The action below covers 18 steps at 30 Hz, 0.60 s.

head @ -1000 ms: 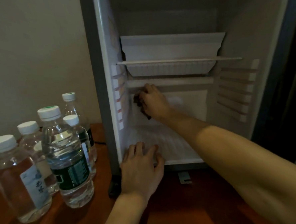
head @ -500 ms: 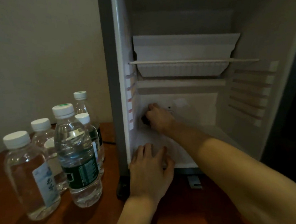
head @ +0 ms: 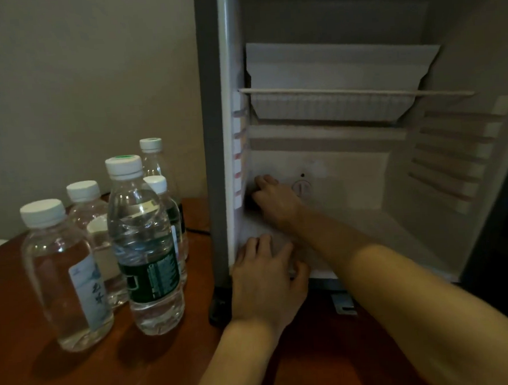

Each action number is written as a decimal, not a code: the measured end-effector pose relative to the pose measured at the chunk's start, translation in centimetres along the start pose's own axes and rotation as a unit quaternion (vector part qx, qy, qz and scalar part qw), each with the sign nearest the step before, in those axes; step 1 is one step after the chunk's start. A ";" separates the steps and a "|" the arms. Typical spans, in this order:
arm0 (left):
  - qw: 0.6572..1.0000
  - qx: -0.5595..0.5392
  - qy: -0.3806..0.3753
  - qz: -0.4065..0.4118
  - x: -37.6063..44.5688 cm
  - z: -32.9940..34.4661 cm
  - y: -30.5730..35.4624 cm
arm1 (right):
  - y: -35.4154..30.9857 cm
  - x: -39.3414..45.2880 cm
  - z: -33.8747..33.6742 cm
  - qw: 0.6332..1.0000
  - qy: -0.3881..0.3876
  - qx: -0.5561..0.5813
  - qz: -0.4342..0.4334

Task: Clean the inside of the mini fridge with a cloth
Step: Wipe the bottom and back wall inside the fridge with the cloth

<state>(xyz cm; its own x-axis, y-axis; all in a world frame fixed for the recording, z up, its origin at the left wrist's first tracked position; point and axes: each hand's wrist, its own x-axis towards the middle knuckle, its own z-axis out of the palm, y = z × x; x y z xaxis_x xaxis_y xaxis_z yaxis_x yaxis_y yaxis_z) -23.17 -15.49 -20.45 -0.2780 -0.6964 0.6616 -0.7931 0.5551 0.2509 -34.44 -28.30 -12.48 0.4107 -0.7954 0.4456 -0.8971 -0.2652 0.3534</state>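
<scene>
The mini fridge point(head: 364, 161) stands open with a white, empty interior. My right hand point(head: 274, 200) reaches deep into its lower left back corner and grips a dark cloth point(head: 251, 203), mostly hidden under the fingers, against the back wall near the left side wall. A round dial point(head: 301, 187) sits just right of that hand. My left hand point(head: 267, 278) rests with spread fingers on the front edge of the fridge floor at the lower left.
Several water bottles point(head: 144, 243) with white caps stand on the brown wooden table point(head: 94, 374) left of the fridge. A white freezer tray point(head: 335, 80) and a thin shelf rail point(head: 353, 92) span the upper interior. Ribbed shelf guides point(head: 452, 156) line the right wall.
My right hand with the cloth has moved down the back wall from under the ledge to the lower left corner. My left hand stays on the fridge's front edge. The view shifted left.
</scene>
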 end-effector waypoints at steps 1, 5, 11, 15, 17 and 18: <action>1.000 -0.005 -0.001 -0.002 0.0 0.0 0.1 | 0.2 0.1 -0.4 1.000 -0.009 0.004 0.004; 1.000 -0.011 0.022 -0.005 0.0 -0.2 0.2 | 1.7 1.3 -3.2 0.998 0.067 -0.012 0.006; 0.999 -0.012 0.027 -0.011 -0.1 0.1 0.2 | 3.5 1.8 -3.8 0.988 0.147 0.025 0.032; 1.000 -0.001 0.008 -0.005 -0.1 0.0 0.0 | 1.8 -0.3 -0.7 0.999 0.032 0.011 0.009; 1.000 0.004 0.002 0.002 -0.1 -0.1 0.1 | 1.4 -1.1 0.5 1.000 0.006 0.023 0.012; 1.000 0.005 0.001 0.002 0.0 -0.2 0.1 | 1.3 -1.0 0.5 0.999 0.011 0.032 0.014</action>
<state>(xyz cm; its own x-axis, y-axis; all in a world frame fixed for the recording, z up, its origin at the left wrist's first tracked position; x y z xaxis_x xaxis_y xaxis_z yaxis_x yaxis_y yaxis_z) -23.16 -15.37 -20.28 -0.2797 -0.6933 0.6641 -0.7979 0.5526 0.2408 -36.09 -28.13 -12.93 0.3880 -0.7914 0.4724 -0.9167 -0.2780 0.2872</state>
